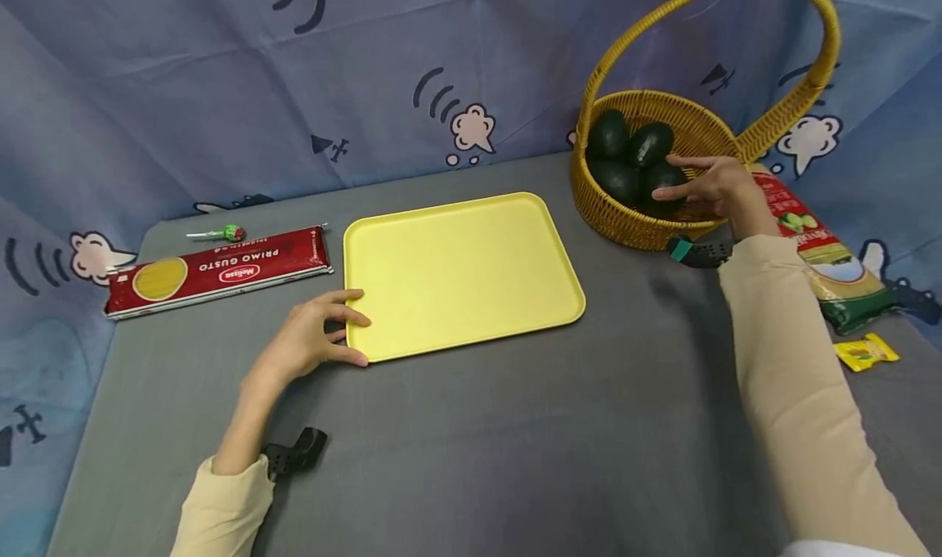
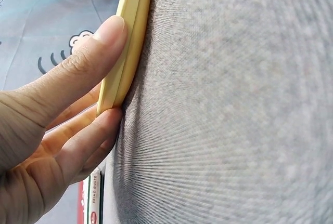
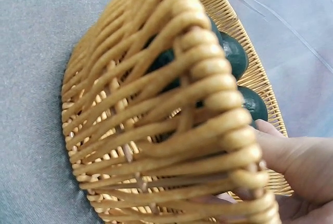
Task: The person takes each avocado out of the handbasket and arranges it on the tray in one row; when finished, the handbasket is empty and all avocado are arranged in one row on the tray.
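My left hand (image 1: 305,336) holds the near-left corner of a yellow tray (image 1: 464,279), which lies flat. In the left wrist view the thumb presses the rim of the tray (image 2: 125,52) and the fingertips touch its corner. Over at the right, my right hand (image 1: 714,185) reaches inside a wicker basket (image 1: 618,222) with a tall handle. Its thumb and index finger are on either side of a dark green avocado (image 1: 666,182). Several avocados sit in the basket. The basket wall (image 3: 156,99) hides part of the right hand in the right wrist view.
Left of the tray lies a red spaghetti pack (image 1: 221,271), with a lollipop (image 1: 231,232) behind it. A red and green printed bag (image 1: 824,254) leans beside the basket. Near it is a yellow-wrapped candy (image 1: 867,352). A patterned blue cloth (image 1: 368,74) hangs behind the grey table (image 1: 478,459).
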{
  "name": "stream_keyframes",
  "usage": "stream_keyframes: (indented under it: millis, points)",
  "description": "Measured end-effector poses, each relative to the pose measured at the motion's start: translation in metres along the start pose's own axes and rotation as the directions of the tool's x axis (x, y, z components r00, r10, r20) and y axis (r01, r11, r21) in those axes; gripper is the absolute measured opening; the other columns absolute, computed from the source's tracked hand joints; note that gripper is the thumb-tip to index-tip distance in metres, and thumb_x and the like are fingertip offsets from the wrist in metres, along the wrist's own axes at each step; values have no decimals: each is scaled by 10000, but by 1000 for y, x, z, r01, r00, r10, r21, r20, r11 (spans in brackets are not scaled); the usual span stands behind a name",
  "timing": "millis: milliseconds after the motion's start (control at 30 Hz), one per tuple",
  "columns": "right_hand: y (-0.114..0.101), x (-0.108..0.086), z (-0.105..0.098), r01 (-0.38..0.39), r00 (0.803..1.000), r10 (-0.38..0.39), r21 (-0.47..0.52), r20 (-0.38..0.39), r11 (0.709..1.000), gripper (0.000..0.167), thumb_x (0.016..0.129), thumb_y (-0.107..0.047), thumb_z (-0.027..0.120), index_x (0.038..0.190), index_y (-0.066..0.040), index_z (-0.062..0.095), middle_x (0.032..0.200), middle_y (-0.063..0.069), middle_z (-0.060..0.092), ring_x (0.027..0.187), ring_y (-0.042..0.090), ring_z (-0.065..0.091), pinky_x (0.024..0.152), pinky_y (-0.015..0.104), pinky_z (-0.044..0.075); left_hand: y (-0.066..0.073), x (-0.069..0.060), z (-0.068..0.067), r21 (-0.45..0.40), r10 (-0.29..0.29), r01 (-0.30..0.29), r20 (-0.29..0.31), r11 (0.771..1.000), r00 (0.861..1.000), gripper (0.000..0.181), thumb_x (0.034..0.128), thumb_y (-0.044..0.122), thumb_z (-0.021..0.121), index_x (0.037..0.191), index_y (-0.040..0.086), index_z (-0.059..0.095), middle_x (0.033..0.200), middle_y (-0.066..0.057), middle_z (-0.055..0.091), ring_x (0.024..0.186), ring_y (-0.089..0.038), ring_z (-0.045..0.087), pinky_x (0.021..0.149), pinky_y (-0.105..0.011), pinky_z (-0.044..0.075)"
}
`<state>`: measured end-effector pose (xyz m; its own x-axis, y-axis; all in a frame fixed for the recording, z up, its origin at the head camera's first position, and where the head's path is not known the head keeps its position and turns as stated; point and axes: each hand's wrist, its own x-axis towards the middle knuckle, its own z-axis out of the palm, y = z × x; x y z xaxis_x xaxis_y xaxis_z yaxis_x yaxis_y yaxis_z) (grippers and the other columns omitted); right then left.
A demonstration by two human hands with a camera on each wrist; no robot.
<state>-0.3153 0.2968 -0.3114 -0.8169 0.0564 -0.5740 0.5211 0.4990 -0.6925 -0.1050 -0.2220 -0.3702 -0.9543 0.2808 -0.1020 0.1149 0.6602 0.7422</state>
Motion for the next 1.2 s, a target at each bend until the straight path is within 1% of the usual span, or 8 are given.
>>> stream_keyframes:
  millis: [67, 367, 667, 900, 1000, 1067, 1167, 1200]
  points:
    - [1, 0, 1, 6, 1000, -6, 15, -7, 1000, 833, 823, -291, 746, 1507, -252, 271, 1583, 188, 60, 737, 81, 639, 829, 285, 575, 0, -1, 1, -9, 0, 0, 0, 1000, 1000, 436, 645, 67, 877, 1029, -53, 710, 1406, -207, 457, 1263, -380, 454, 869, -357, 548]
    - [4, 0, -2, 10, 998, -7, 42, -57, 999, 846, 794, -323, 764, 1502, -260, 306, 1533, 213, 246, 688, 96, 675, 932, 353, 495, -1, 3, 2, 3, 9, -9, -2, 1000, 1000, 441, 644, 63, 876, 1036, -49, 709, 1407, -193, 464, 1249, -360, 478, 869, -350, 548]
    - [3, -7, -3, 76, 995, -75, 20, -61, 997, 859, 777, -296, 791, 1494, -213, 325, 1425, 273, 291, 681, 129, 675, 718, 317, 606, 0, 0, 3, -1, -2, 2, 1, 1000, 1000, 442, 652, 53, 871, 1046, -57, 704, 1414, -194, 453, 1244, -357, 484, 881, -359, 543]
    - [7, -21, -5, 131, 989, -121, 133, -82, 982, 869, 746, -251, 819, 1469, -343, 346, 1599, 90, 32, 717, 96, 684, 638, 268, 603, 0, 1, 1, 10, -3, 3, -3, 1000, 1000, 441, 650, 44, 871, 1046, -56, 703, 1411, -192, 458, 1247, -354, 481, 885, -364, 540]
    - [10, -25, -5, 153, 983, -142, 92, -117, 984, 848, 725, -322, 828, 1435, -413, 374, 1600, 81, 83, 874, 49, 625, 591, 207, 574, 0, 1, 1, 16, -1, 1, -6, 1000, 1000, 442, 649, 46, 873, 1046, -55, 704, 1408, -192, 461, 1251, -355, 478, 883, -364, 542]
    - [12, -28, -5, 162, 978, -153, 56, -138, 985, 843, 710, -375, 826, 1421, -448, 379, 1588, 112, 152, 864, 22, 594, 486, 184, 501, 0, 1, 1, 18, 1, -1, -7, 1000, 1000, 439, 649, 42, 872, 1043, -56, 705, 1407, -196, 462, 1252, -357, 477, 882, -364, 543]
    - [16, -33, -4, 201, 973, -180, 146, -145, 969, 819, 721, -303, 830, 1405, -449, 406, 1588, 96, 159, 806, 16, 606, 497, 177, 531, 1, 0, 2, 25, 6, -6, -6, 1000, 1000, 435, 651, 43, 871, 1041, -54, 706, 1404, -198, 465, 1246, -357, 483, 879, -361, 545]
    - [18, -34, -3, 224, 970, -197, 199, -145, 954, 806, 731, -252, 827, 1402, -436, 420, 1589, 78, 153, 891, 35, 595, 502, 180, 541, 1, 0, 2, 27, 7, -7, -5, 1000, 1000, 433, 652, 44, 871, 1042, -52, 707, 1404, -197, 465, 1244, -356, 485, 878, -360, 546]
